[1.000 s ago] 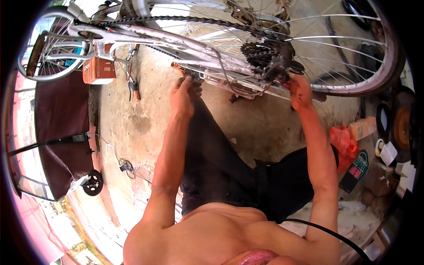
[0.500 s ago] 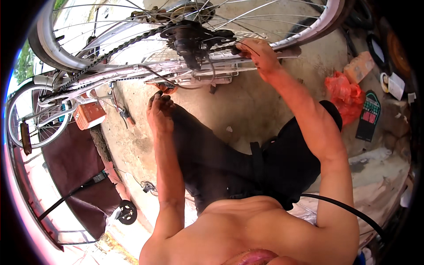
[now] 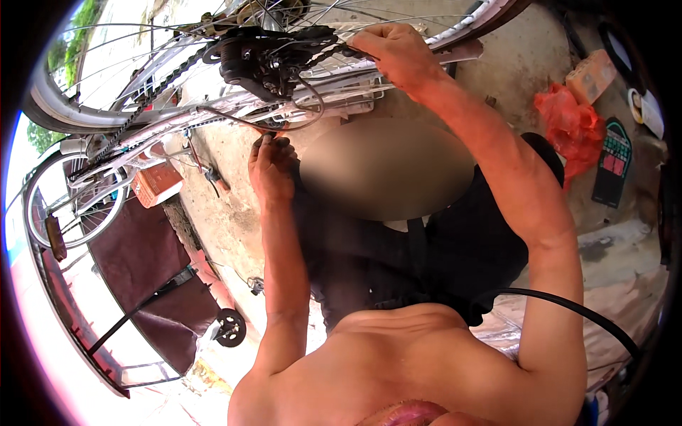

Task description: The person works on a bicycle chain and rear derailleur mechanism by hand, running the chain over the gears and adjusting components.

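Observation:
A bicycle's rear wheel [image 3: 455,44] and pale frame [image 3: 160,126] fill the upper part of the head view. At the hub sits a black rear derailleur [image 3: 259,67], with a thin cable [image 3: 321,110] looping below it. My right hand [image 3: 401,58] is closed on the dark bicycle chain [image 3: 325,55], just right of the derailleur. Below the frame, my left hand [image 3: 272,167] has blackened fingers curled together near the cable loop. Whatever those fingers hold, if anything, cannot be made out.
A orange-brown box [image 3: 158,186] and pliers-like tools [image 3: 213,177] lie on the ground at left. To the right are a red plastic bag [image 3: 572,128], a brick [image 3: 592,77] and a dark flat card [image 3: 611,163]. A blurred oval covers the centre.
The derailleur has shifted left and slightly down in view. My right hand has moved left and up, still on the chain. My left hand sits closer to the cable and frame.

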A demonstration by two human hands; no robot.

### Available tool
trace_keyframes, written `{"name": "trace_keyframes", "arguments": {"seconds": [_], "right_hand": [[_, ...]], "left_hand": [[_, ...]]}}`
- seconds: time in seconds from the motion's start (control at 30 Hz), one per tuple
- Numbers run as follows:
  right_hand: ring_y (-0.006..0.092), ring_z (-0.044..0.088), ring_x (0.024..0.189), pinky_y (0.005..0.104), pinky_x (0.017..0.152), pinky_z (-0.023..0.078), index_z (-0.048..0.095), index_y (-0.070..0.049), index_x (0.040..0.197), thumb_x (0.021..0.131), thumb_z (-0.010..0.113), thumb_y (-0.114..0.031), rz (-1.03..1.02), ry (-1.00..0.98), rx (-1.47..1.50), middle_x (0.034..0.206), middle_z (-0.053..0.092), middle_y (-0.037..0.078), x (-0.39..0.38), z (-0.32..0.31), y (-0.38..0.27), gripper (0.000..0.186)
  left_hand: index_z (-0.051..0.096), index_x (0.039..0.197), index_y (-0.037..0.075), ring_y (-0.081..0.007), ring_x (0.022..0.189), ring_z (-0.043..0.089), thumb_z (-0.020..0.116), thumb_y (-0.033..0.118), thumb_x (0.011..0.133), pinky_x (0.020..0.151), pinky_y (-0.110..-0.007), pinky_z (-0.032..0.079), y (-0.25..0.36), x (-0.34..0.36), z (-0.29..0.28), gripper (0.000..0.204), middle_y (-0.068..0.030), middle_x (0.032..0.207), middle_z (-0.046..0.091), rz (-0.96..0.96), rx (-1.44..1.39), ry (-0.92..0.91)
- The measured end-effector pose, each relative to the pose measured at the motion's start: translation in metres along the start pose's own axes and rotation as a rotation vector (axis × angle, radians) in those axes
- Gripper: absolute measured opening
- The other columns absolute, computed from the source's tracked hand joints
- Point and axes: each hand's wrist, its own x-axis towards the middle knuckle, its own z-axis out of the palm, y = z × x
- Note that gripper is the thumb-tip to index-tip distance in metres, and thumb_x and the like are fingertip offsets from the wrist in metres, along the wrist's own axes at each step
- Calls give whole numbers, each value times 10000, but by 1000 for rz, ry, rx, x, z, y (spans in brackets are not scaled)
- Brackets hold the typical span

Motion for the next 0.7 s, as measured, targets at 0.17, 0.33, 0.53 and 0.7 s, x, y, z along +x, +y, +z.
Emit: {"name": "trace_keyframes", "arguments": {"seconds": [0.17,0.33,0.53,0.7], "right_hand": [[70,431,557,286,523,366,672,-5,737,899,678,-262,-41,28,-32,593,519,-31,-1,2,0,304],[46,496,614,235,554,395,739,8,862,967,690,-248,-109,55,-137,695,618,-35,-9,10,-13,281],[63,561,668,224,606,468,744,9,951,970,693,-244,7,4,0,770,678,-10,-6,12,-11,258],[81,531,560,283,497,424,754,3,865,857,725,-311,-15,43,178,624,623,4,-5,16,-7,316]], "left_hand": [[560,1090,26,-147,663,554,581,136,1019,563,-246,459,-5,3,0,133,-144,889,645,-21,-22,-55],[574,1076,30,-134,639,548,594,154,1021,559,-246,461,-6,-5,14,137,-122,850,647,-21,46,-20],[593,1092,22,-151,643,604,608,180,1017,582,-252,497,-13,-11,19,175,-124,854,679,-10,98,-1],[603,1117,12,-163,656,623,615,181,1011,595,-259,512,-17,-15,23,200,-131,872,690,-29,105,-47]]}}
